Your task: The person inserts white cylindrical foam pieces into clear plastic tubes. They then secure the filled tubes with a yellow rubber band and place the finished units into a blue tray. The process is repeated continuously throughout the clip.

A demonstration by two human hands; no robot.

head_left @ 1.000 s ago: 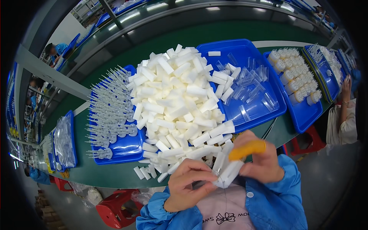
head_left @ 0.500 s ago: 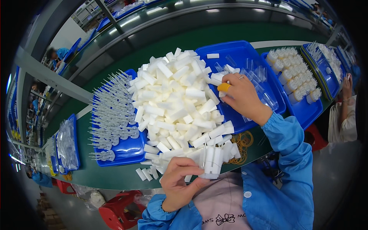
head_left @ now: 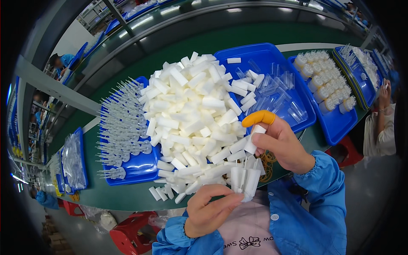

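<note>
My left hand (head_left: 214, 209) pinches the clear base of a pronged plastic piece (head_left: 245, 182); thin prongs point up from it, with white foam pieces standing among them. Just above and to the right, my right hand (head_left: 285, 145) grips one short white foam piece (head_left: 250, 146) between thumb and fingers. A yellow finger cot (head_left: 260, 117) covers a fingertip on that hand. The foam piece hangs over the pronged one, apart from it as far as I can see. A large heap of white foam pieces (head_left: 187, 117) lies just beyond my hands.
Left of the heap, a blue tray (head_left: 142, 169) holds many pronged clear pieces (head_left: 123, 123). Behind my right hand, another blue tray (head_left: 250, 50) holds clear tubes (head_left: 276, 87) and foam pieces. Farther right, a blue tray (head_left: 342, 127) carries filled assemblies (head_left: 325, 80). Rubber bands (head_left: 267, 163) lie nearby.
My right hand has come back from the tray of tubes toward my left hand, now with a foam piece in it. The pronged piece has tilted and shifted slightly right.
</note>
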